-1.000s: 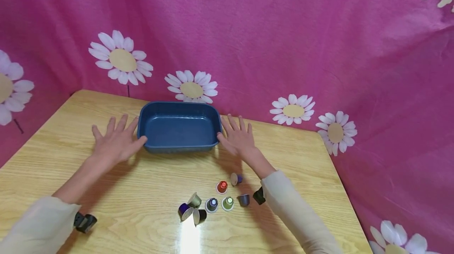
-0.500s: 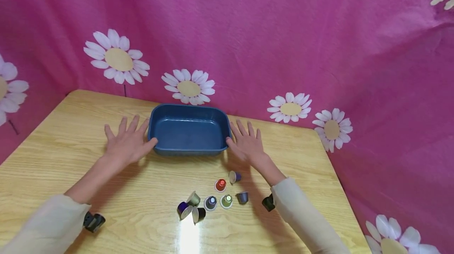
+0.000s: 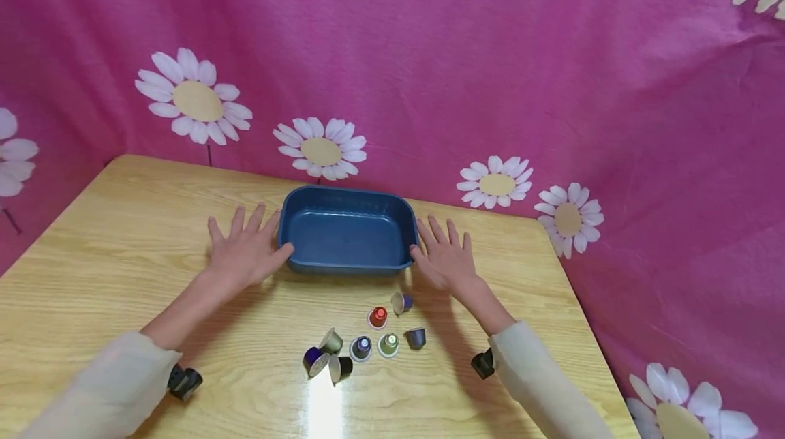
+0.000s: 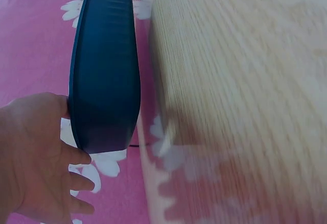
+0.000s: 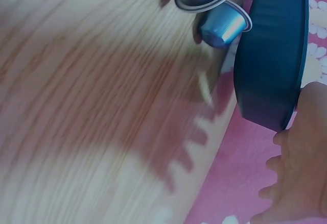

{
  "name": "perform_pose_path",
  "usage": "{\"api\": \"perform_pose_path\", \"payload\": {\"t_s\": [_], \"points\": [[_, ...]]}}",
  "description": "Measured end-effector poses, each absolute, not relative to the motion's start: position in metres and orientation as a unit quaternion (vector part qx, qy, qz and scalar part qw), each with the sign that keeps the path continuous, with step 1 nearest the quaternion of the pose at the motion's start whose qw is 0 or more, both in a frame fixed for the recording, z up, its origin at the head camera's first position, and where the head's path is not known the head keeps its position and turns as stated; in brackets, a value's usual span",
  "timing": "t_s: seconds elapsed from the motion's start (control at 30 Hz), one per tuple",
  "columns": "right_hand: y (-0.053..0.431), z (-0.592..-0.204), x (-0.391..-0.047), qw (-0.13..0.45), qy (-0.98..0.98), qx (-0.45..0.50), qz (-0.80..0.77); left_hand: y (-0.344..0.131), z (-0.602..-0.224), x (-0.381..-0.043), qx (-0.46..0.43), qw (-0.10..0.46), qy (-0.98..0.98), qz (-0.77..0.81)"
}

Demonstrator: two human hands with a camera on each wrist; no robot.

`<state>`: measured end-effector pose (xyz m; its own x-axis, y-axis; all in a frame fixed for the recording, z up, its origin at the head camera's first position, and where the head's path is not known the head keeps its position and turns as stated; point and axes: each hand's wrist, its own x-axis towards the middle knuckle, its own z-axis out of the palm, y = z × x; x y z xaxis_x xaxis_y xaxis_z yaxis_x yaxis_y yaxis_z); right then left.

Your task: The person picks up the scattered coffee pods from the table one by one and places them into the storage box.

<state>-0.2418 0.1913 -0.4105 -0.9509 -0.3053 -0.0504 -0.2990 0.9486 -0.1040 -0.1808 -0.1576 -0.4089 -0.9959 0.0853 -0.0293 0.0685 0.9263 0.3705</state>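
Observation:
A dark blue rectangular plastic basin (image 3: 349,267) is held between my two hands, seemingly just above the table; nothing lies inside it. On its left end, my left hand (image 3: 245,256) presses with straight, spread fingers, the thumb at the near corner. My right hand (image 3: 450,262) bears against the right end in the same way, thumb by the rim. In the left wrist view, a strip of pink shows between the basin's underside (image 4: 130,81) and the tabletop. Nearer to me lie several coffee capsules, among them a red one (image 3: 378,317) and a light green one (image 3: 388,344).
Other capsules, including a purple one (image 3: 315,361), a black one (image 3: 341,368) and a grey one (image 3: 416,338), lie loose on the wooden table (image 3: 245,384). Behind the table's far edge hangs a pink cloth (image 3: 398,50) with daisies.
Both hands have carried the basin to the right and slightly toward me. Grip and finger pose look the same. The capsules shift only slightly in view, as the background does.

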Motion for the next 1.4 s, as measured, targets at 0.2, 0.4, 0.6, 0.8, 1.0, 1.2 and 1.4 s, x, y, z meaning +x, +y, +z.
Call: {"api": "perform_pose_path", "payload": {"t_s": [0.2,0.4,0.6,0.8,1.0,1.2,1.4], "points": [[0.204,-0.412,-0.239,0.03,0.987,-0.148,-0.046,-0.146,-0.41,-0.185,0.043,0.022,0.981,0.189],[0.215,-0.413,-0.237,0.034,0.987,-0.145,-0.056,-0.136,-0.412,-0.187,0.048,0.026,0.98,0.189],[0.224,-0.417,-0.237,0.032,0.988,-0.139,-0.054,-0.128,-0.416,-0.189,0.053,0.025,0.979,0.193],[0.232,-0.419,-0.238,0.032,0.989,-0.136,-0.046,-0.119,-0.419,-0.192,0.059,0.022,0.979,0.194],[0.24,-0.422,-0.238,0.036,0.989,-0.132,-0.05,-0.111,-0.421,-0.196,0.062,0.029,0.98,0.187],[0.246,-0.424,-0.237,0.037,0.989,-0.133,-0.054,-0.105,-0.423,-0.197,0.064,0.031,0.98,0.185],[0.25,-0.424,-0.237,0.043,0.989,-0.132,-0.054,-0.102,-0.423,-0.198,0.062,0.032,0.981,0.183]]}}
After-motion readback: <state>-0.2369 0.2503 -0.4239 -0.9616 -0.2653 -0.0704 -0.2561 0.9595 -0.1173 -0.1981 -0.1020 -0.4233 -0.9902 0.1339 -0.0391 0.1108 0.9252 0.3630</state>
